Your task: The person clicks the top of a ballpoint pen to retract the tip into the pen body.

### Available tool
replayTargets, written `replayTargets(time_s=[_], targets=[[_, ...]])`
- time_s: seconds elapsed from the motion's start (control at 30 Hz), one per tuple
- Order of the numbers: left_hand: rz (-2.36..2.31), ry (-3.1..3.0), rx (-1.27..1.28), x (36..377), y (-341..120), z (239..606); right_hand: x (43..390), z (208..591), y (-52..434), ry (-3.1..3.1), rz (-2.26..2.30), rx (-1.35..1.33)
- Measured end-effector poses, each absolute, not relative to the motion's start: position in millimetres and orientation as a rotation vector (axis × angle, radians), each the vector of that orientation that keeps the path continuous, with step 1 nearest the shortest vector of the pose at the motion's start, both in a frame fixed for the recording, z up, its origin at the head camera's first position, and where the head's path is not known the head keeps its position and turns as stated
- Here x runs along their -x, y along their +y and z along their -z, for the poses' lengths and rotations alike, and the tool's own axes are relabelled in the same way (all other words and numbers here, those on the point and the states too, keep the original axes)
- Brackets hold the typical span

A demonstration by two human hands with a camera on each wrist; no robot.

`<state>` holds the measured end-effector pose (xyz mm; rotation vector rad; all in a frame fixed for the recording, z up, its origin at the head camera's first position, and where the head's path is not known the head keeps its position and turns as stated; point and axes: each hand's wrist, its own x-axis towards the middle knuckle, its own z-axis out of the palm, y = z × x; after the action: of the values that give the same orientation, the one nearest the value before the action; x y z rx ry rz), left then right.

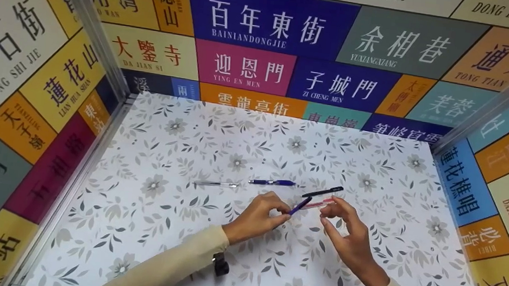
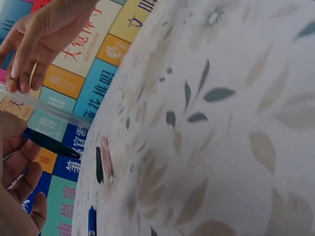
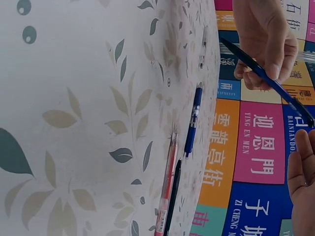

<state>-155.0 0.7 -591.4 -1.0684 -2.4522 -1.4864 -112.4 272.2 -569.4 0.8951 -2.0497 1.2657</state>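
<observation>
Pinched between the thumb and fingers of my left hand [image 1: 257, 218] is a slim dark blue pen [image 1: 300, 206], held slanted above the table. My right hand [image 1: 351, 234] is just to its right, fingers loosely bent and holding nothing. In the right wrist view, one end of the pen [image 3: 266, 73] comes close to the right fingertips; the head view shows a gap. Beyond the hands lie a black pen [image 1: 323, 192] and a red pen [image 1: 312, 205], close together. The right hand partly hides the red one in the head view.
Farther left on the table lie a blue pen [image 1: 272, 182] and a clear pen [image 1: 215, 184]. The white tabletop [image 1: 173, 228] has a leaf and flower print. Panels with large lettering [image 1: 265, 19] stand around it, with metal posts at the back corners.
</observation>
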Motion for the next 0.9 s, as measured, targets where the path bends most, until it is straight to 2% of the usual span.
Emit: replayTargets(time_s=[0.9], targets=[[0.676,-2.675,1.127,190,-38,638,109,576,278,-2.123,-1.250,-0.813]])
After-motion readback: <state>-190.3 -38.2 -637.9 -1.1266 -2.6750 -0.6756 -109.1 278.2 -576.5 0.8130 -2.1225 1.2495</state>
